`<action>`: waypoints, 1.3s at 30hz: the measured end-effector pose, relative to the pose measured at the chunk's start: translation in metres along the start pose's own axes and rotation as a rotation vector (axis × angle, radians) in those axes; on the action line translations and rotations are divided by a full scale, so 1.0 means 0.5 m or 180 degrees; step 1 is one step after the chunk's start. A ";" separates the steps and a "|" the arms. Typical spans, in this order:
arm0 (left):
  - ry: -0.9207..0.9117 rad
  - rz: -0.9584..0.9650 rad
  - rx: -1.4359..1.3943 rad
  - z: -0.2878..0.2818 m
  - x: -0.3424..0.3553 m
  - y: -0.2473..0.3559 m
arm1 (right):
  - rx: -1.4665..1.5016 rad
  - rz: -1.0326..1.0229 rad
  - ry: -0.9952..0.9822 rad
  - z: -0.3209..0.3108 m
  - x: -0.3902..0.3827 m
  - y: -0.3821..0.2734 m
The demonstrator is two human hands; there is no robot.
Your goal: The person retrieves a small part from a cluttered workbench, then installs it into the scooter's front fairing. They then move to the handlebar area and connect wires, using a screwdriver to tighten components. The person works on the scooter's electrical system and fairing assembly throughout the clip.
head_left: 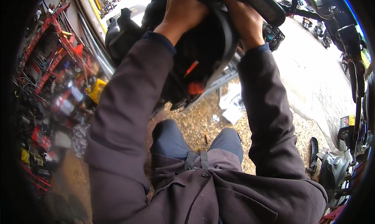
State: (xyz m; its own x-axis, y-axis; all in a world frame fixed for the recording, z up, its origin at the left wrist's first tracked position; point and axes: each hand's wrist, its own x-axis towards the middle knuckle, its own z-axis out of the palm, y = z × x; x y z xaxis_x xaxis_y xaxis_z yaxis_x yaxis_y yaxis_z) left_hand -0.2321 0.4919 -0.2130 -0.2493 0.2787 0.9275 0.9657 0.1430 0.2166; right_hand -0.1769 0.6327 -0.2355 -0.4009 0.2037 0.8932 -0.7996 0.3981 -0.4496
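Note:
A bulky black body, apparently the front of a scooter, stands ahead of me at the top of the view. My left hand lies against its upper left part, fingers lost in the dark and at the picture's edge. On the other side my right hand reaches over the upper right part, beside a long black rounded piece like a mirror or lever cover; its fingertips are hidden too. Lower on the black body are a thin orange strip and an orange-red part.
Red metal racks crowded with tools and parts line the left, with a yellow container close by. Clear plastic wrapping and a white piece lie on the speckled floor. At right stand other two-wheelers and a grey-black part.

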 end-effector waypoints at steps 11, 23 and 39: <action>0.0251 0.0266 0.1011 0.025 -0.013 -0.066 | -0.0919 -0.1689 -0.0071 -0.049 0.015 0.059; 0.0118 0.1276 0.1450 0.012 0.005 -0.115 | 0.2109 -0.0521 -0.0349 -0.067 -0.003 0.028; -0.0667 0.0850 0.0744 -0.007 0.007 -0.131 | 0.1417 -0.0696 -0.0410 -0.098 -0.006 0.016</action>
State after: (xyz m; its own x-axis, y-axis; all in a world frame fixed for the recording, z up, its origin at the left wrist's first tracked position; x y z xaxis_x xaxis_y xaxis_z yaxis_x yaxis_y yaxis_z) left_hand -0.2961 0.4803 -0.2227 -0.0248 0.5191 0.8544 0.9620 0.2447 -0.1208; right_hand -0.1602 0.6791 -0.2417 -0.2325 0.0353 0.9720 -0.9726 -0.0062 -0.2324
